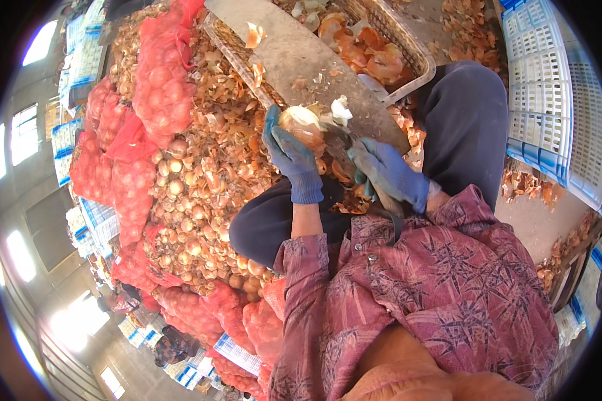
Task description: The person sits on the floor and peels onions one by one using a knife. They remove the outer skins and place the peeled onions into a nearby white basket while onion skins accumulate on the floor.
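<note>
My left hand, in a blue and green glove, holds a large onion above a worn board. My right hand, in a similar glove, is closed around the handle of a knife. The blade reaches to the onion's right side, partly hidden by the hand and onion. A white onion piece lies or sticks just above the blade; which one I cannot tell. Loose skins lie on the board, which spans a basket holding onion skins.
A heap of onions and skins spreads at the left, bordered by red mesh sacks full of onions. White and blue plastic crates stand at the right. Other people are at the far lower left.
</note>
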{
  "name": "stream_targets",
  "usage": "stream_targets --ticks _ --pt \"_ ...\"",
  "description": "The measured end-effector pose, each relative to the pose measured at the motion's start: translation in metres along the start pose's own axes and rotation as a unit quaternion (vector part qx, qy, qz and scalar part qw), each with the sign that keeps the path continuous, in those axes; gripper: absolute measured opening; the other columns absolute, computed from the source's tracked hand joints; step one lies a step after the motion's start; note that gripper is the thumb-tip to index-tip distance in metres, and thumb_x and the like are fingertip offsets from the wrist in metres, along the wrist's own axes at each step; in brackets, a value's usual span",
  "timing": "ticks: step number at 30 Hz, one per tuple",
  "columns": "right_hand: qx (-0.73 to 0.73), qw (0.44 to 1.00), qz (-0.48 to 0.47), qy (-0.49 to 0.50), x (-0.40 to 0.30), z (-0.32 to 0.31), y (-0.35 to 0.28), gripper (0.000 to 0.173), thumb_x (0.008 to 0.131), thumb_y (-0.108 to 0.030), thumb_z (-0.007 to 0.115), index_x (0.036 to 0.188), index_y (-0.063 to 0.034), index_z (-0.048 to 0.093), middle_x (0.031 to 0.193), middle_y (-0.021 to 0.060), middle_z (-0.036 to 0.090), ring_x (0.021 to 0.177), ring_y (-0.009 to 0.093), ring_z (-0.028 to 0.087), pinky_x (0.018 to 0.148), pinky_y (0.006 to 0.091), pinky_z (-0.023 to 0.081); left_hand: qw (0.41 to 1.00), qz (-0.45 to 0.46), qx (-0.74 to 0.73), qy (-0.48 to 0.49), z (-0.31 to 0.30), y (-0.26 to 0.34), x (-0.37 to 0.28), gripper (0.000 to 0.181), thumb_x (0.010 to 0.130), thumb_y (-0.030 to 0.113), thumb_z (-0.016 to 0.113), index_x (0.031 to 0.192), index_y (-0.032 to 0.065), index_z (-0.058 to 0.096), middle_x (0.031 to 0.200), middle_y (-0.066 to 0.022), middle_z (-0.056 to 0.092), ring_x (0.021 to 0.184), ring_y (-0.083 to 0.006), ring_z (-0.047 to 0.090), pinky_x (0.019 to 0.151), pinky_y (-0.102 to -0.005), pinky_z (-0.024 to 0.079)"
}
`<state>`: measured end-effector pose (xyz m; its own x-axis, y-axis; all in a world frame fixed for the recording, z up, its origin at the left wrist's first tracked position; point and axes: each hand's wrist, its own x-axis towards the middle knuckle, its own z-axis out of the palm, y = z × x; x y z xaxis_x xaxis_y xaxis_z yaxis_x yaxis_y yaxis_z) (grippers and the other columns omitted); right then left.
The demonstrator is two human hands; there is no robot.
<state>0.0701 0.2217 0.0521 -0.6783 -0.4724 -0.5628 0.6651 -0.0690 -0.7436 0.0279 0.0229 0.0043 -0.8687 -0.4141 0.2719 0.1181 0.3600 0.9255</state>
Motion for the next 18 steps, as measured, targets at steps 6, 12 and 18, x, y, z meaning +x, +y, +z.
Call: stream_targets --ticks 6,12,18 --pt "0.0 0.998 -0.054 0.03 -0.016 -0.002 -0.008 0.033 0.108 -0.034 0.05 0.122 -0.0043 0.052 0.075 0.0027 0.058 0.053 0.01 0.057 0.048 0.025 0.049 0.99 -0.115 -0.086 -0.013 0.012 0.015 -0.003 0.049 0.109 0.037 0.043 0.135 -0.003 0.054 0.136 -0.0175 0.057 0.126 -0.0262 0.056 0.11 -0.0386 0.043" --pt "-0.06 0.988 -0.066 0.123 -0.013 -0.018 -0.033 0.034 0.106 -0.029 0.054 0.126 -0.0015 0.058 0.077 0.0018 0.058 0.054 0.009 0.057 0.052 0.0281 0.052 0.988 -0.089 0.084 -0.093 0.024 0.055 -0.004 0.058 0.108 0.032 0.048 0.15 -0.0059 0.04 0.148 -0.0222 0.05 0.131 -0.0265 0.052 0.112 -0.0389 0.04" --pt "-0.137 0.978 -0.115 0.103 -0.001 -0.017 -0.032 0.033 0.106 -0.027 0.055 0.123 0.0003 0.06 0.085 0.0119 0.07 0.075 0.022 0.069 0.066 0.0358 0.053 0.95 0.148 0.231 -0.151 0.025 0.062 0.008 0.062 0.101 0.03 0.057 0.151 -0.0031 0.041 0.154 -0.027 0.041 0.142 -0.0409 0.041 0.117 -0.0467 0.034"
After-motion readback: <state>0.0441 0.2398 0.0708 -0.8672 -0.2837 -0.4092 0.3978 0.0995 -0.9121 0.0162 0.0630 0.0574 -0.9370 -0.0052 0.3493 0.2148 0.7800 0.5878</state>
